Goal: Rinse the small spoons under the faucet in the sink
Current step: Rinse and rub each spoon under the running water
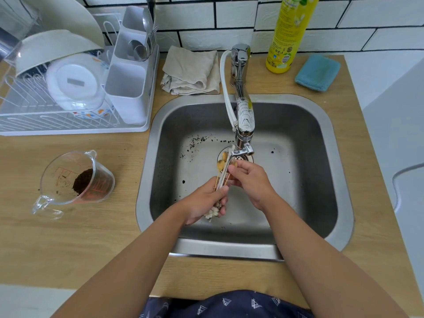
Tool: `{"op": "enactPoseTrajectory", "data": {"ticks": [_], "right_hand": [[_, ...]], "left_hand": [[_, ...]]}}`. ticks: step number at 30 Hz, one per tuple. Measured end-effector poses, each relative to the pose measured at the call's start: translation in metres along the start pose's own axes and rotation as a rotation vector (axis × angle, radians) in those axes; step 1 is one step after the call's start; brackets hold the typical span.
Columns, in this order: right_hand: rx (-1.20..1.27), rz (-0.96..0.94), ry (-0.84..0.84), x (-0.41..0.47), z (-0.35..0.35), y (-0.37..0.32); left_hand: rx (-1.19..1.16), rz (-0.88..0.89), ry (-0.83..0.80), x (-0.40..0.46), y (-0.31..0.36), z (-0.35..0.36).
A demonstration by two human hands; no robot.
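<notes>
Over the steel sink [325,138], my left hand [204,203] grips a bunch of small gold spoons [220,165] by their handles. Flower-shaped handle ends stick out below my fingers. The spoon bowls point up toward the faucet [244,125], just under its outlet and above the drain. My right hand [251,180] pinches the spoon bowls with its fingertips. I cannot tell whether water is running. Dark coffee grounds speckle the sink floor.
A glass measuring cup [75,180] with coffee grounds stands on the wooden counter at left. A dish rack [75,88] with bowls and cutlery sits at back left. Behind the sink lie a folded cloth [191,70], a yellow detergent bottle [289,33] and a blue sponge [317,72].
</notes>
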State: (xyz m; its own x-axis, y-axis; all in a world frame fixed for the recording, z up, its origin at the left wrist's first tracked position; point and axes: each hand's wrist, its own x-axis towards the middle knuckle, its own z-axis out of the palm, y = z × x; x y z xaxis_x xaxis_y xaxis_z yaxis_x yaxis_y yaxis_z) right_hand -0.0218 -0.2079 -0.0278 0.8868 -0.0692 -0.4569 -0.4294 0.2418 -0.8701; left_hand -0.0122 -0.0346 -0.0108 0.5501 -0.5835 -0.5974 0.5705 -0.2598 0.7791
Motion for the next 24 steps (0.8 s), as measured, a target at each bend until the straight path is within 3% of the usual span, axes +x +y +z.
{"op": "enactPoseTrajectory", "data": {"ticks": [7,13,18,24], "right_hand": [[-0.055,0.007,0.054,-0.002,0.007,0.0],[0.039,0.019,0.01,0.002,0.007,0.001],[-0.077,-0.006,0.171,0.003,0.005,0.004],[-0.083,-0.094,0.134,0.003,0.009,0.002]], "left_hand": [[-0.066,-0.06,-0.021,-0.007,0.001,-0.005],[-0.067,-0.05,0.034,-0.01,0.002,-0.012],[-0.075,-0.026,0.052,-0.007,0.003,-0.006],[-0.019,-0.071,0.022,-0.007,-0.004,-0.006]]}}
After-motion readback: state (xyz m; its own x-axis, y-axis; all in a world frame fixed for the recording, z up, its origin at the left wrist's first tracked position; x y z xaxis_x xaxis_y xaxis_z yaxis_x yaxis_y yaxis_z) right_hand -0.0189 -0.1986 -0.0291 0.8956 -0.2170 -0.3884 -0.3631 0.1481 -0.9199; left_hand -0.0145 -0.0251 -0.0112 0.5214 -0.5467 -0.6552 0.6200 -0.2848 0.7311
